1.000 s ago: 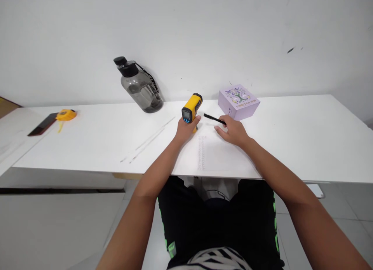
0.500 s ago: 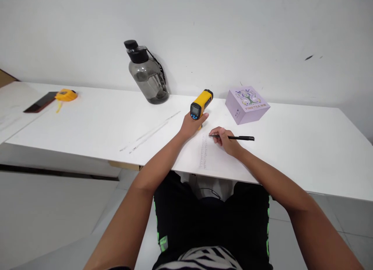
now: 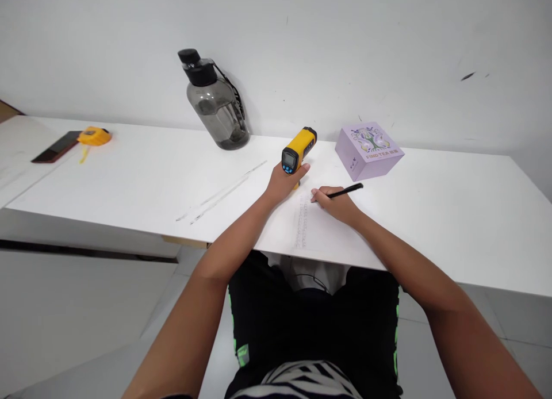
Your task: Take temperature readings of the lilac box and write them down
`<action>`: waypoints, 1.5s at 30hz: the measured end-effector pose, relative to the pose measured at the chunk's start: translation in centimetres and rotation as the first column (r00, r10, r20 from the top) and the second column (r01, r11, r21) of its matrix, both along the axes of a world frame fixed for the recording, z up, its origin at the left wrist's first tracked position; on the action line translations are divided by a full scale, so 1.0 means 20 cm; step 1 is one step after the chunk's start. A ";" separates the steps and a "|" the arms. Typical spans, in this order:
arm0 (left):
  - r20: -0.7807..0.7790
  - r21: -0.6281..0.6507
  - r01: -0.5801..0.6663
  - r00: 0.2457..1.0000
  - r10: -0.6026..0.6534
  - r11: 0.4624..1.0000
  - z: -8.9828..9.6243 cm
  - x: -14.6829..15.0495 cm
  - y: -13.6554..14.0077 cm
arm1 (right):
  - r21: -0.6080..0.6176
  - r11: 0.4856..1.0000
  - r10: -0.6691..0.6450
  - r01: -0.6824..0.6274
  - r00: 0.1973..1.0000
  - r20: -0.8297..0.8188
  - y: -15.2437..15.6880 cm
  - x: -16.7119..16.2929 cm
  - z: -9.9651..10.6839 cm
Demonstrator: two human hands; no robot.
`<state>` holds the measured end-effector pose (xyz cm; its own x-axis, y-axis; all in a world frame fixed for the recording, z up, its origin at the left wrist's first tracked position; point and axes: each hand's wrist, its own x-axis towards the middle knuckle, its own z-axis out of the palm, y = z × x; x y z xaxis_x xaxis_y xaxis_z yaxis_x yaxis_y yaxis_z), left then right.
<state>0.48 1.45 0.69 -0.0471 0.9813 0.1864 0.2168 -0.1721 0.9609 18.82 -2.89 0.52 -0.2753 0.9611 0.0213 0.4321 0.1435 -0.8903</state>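
Note:
My left hand (image 3: 283, 183) is closed around the handle of a yellow and black infrared thermometer (image 3: 299, 148), whose small screen and blue buttons face me. In my right hand (image 3: 334, 203) is a black pen (image 3: 350, 190), pinched between thumb and fingers, its tip down near the white surface. Columns of faint handwriting (image 3: 302, 226) run below the pen tip, towards the front edge. Whether they are on a sheet of paper or on the tabletop itself I cannot tell. The thermometer's grip is mostly hidden by my fingers.
A lilac tea box (image 3: 370, 150) sits behind my right hand, near the wall. To the back left stands a grey water bottle (image 3: 218, 108) with a black cap. Farther left, a yellow tape measure (image 3: 94, 136) touches a dark flat object (image 3: 56, 147) on the white table (image 3: 142, 180).
The pen has tilted, its rear end now raised, and my right hand has turned with it. My left hand still holds the thermometer. The view has shifted slightly.

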 end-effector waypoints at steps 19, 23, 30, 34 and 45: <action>-0.007 0.028 0.013 1.000 -0.013 1.000 0.01 0.00 -0.01 | 0.099 0.993 0.060 -0.057 0.998 -0.020 0.01 -0.02 -0.03; -0.004 0.024 0.015 1.000 -0.015 1.000 0.01 0.00 0.00 | 0.084 0.995 0.049 -0.048 0.999 -0.010 0.01 -0.02 -0.03; 0.008 0.031 0.026 1.000 -0.026 0.999 0.01 0.00 -0.01 | 0.079 0.996 0.049 -0.048 0.999 -0.007 0.01 -0.01 -0.04; 0.016 0.024 0.026 1.000 -0.026 0.999 0.01 0.00 -0.01 | 0.102 0.994 0.043 -0.041 0.999 -0.021 0.01 -0.01 -0.04; 0.022 0.033 0.035 0.999 -0.036 0.999 0.01 0.00 -0.01 | 0.091 0.995 0.032 -0.032 0.999 -0.003 0.01 -0.01 -0.03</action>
<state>0.52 1.33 0.87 -0.0172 0.9759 0.2177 0.1883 -0.2106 0.9593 18.64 -2.64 -0.12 -0.3057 0.9458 0.1094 0.4219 0.2376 -0.8750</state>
